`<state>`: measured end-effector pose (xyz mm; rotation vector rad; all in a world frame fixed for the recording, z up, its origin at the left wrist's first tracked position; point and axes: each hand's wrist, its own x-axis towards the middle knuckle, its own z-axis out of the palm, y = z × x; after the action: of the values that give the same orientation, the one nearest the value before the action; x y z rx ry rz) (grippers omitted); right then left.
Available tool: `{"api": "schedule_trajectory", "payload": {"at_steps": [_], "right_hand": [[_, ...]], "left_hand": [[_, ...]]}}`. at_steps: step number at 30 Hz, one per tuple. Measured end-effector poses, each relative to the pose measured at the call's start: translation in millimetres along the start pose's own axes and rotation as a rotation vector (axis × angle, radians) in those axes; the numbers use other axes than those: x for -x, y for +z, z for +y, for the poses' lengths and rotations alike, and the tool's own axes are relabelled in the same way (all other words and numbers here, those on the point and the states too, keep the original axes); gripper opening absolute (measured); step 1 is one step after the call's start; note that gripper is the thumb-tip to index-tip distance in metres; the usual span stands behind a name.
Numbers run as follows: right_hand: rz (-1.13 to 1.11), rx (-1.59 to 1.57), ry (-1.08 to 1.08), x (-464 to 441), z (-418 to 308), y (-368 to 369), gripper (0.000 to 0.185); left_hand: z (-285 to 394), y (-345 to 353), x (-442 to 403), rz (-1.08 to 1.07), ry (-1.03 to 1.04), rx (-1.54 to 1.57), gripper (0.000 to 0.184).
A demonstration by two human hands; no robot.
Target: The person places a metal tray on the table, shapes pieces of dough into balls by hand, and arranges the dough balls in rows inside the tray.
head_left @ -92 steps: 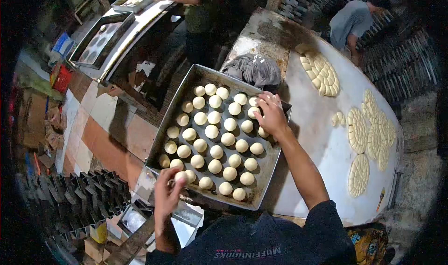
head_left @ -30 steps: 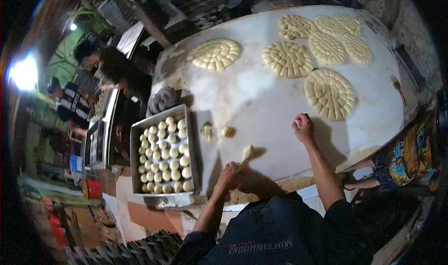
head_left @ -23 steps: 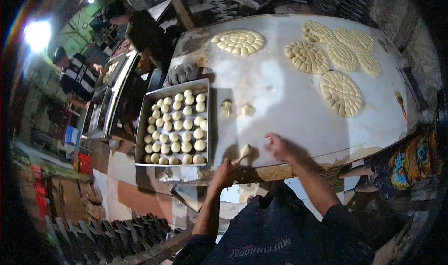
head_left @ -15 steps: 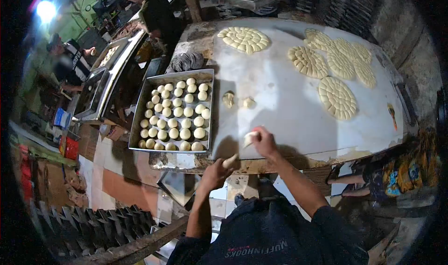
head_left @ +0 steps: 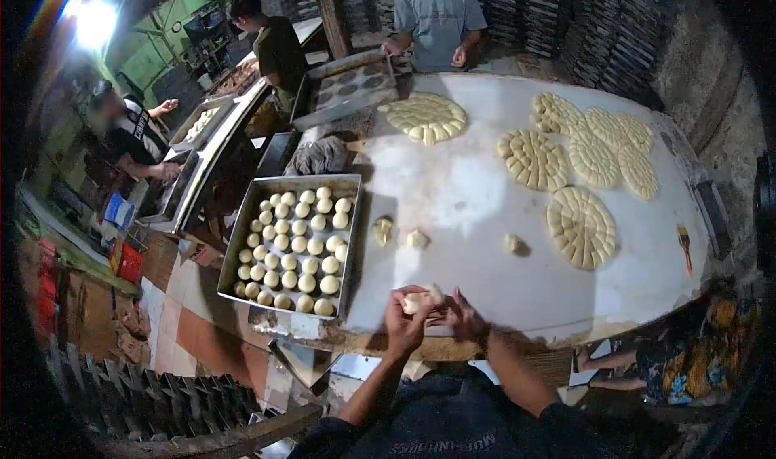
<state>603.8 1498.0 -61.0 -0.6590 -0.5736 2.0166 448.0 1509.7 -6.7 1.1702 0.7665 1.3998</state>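
A soft lump of pale dough (head_left: pixel 415 302) is gripped in my left hand (head_left: pixel 402 325), fingers curled round it at the table's near edge. Just right of it, my right hand (head_left: pixel 469 321) has its thumb and fingers apart, a little blurred, with no dough visible in them. Beyond my hands, three small dough pieces lie on the table: a folded one (head_left: pixel 382 232), a rounded one (head_left: pixel 416 239) and another (head_left: pixel 513 244) farther right. To the left, a square metal tray (head_left: pixel 349 253) bears rows of dough balls (head_left: pixel 288 280).
Flat, scored dough rounds (head_left: pixel 581 227) cover the table's right and far parts. A brush (head_left: pixel 685 250) lies near the right edge. Across the table, a person in a grey shirt (head_left: pixel 440 26) touches a dark baking tray (head_left: pixel 343 87). Other people stand at a left-hand bench.
My hands have come together, and the right no longer holds its dough piece. A new small piece lies right of centre. The view has tilted up, showing a person and dark tray across the table.
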Motion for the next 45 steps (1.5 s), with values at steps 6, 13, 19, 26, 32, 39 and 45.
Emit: {"api": "schedule_trajectory", "payload": {"at_steps": [6,13,19,26,32,39,45], "right_hand": [[0.613,0.119,-0.523,-18.6,-22.6,-23.3,0.039],[0.807,0.563,-0.808,32.6,-43.0,-89.6,0.032],[0.113,2.158,-0.611,61.3,-79.7,-117.3,0.03],[0.246,1.953,-0.407,-0.2,-76.0,-19.2,0.028],[0.054,2.279,-0.447,27.7,-73.3,-97.6,0.028],[0.573,1.96,-0.584,-59.9,-57.1,-52.8,0.013],[0.525,1.906,-0.53,-39.6,-52.2,-24.2,0.009]], "left_hand": [[-65.7,-17.1,-27.8,0.153,-0.212,-0.236,0.035],[-37.0,-52.7,4.4,0.221,-0.179,-0.749,0.017],[-65.9,-93.4,-45.1,-0.076,-0.197,-0.841,0.03],[-101.6,-10.0,-55.9,-0.333,-0.06,-1.223,0.041],[-117.0,-133.1,-32.4,-0.435,-0.055,-1.076,0.02],[-113.1,-47.9,-88.9,-0.269,0.039,-1.151,0.024],[-66.0,-87.2,-12.9,-0.594,0.162,-1.151,0.038]]}}
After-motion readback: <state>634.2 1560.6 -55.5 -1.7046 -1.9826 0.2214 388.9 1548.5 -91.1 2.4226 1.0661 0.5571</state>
